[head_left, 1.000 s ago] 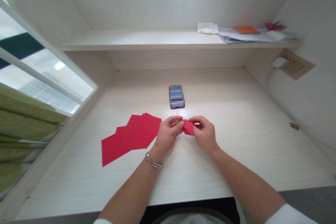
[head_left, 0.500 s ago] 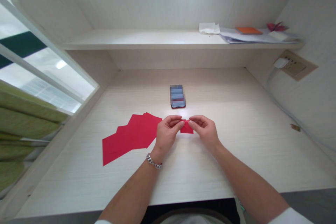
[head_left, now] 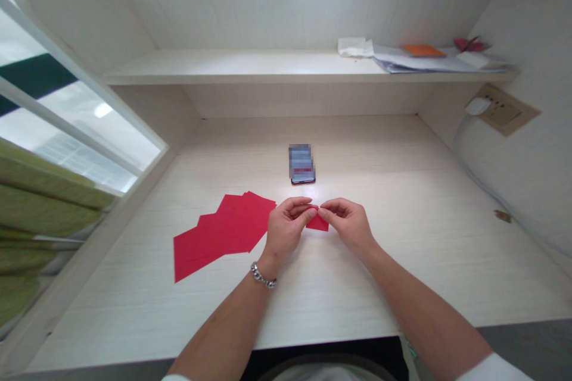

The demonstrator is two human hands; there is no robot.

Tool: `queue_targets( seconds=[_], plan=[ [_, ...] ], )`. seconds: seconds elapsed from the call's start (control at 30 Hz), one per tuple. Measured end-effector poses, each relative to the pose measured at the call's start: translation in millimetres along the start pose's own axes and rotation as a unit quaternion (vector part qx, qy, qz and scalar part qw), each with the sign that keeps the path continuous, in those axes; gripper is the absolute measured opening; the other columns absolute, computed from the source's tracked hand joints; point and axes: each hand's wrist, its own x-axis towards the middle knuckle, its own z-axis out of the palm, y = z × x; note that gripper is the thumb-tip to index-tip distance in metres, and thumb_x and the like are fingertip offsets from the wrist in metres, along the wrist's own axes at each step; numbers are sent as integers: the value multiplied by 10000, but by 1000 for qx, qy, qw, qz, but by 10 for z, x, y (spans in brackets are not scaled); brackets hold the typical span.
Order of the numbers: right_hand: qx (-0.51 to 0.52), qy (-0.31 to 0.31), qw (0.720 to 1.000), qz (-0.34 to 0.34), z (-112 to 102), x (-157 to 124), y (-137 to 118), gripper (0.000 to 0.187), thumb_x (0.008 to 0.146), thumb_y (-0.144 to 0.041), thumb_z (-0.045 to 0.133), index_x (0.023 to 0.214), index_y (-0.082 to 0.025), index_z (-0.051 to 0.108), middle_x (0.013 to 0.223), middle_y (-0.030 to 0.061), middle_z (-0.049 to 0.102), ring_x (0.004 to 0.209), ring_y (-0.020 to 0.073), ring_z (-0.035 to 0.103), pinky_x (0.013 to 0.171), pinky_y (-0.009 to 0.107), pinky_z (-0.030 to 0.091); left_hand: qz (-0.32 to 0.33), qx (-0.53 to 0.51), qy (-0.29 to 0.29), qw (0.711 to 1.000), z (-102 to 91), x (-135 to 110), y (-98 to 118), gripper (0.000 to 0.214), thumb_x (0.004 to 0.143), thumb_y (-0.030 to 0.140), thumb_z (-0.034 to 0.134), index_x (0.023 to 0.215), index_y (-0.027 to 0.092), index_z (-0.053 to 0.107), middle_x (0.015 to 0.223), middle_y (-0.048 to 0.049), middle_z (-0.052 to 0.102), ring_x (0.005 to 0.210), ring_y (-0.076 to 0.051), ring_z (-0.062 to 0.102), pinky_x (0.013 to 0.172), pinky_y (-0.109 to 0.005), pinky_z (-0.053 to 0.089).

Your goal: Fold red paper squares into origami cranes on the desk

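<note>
A small folded piece of red paper [head_left: 317, 224] is pinched between my two hands, just above or on the desk. My left hand [head_left: 288, 223] grips its upper left side between thumb and fingers. On the upper right side, my right hand [head_left: 351, 220] pinches it in the same way, the two thumb tips close together. The paper's top part is mostly covered by my fingers. Beside my left hand lies a fanned-out stack of red paper sheets [head_left: 223, 227], flat on the desk.
A phone [head_left: 302, 164] lies beyond my hands, its screen blurred. The shelf [head_left: 232, 63] above holds papers [head_left: 393, 61], a white tissue [head_left: 355, 47] and an orange square [head_left: 423, 50]. A white cable [head_left: 478, 174] runs from the wall socket [head_left: 507, 110] along the right side.
My thumbs have moved closer together on the red paper, and its visible part now looks more like a triangle than a rectangle. The stack and phone have stayed put.
</note>
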Motion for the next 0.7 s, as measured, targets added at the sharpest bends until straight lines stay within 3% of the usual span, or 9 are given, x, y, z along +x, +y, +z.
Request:
queue_targets(
  seconds=[0.4,0.7],
  plan=[
    [22,20,1000,-6,16,-15,-35,151,707,-324,740,780,-197,706,740,32,722,698,192,670,664,319,549,-19,-7,10,1000,13,8,20,374,638,258,820,967,148,680,776,-72,747,693,-178,690,610,-247,506],
    [45,6,999,-4,20,1,21,165,678,-324,763,765,-197,703,736,28,706,689,183,655,655,312,542,-9,-11,19,1000,19,-8,40,329,670,271,798,953,162,671,774,-56,738,689,-161,680,632,-245,510]
  ],
)
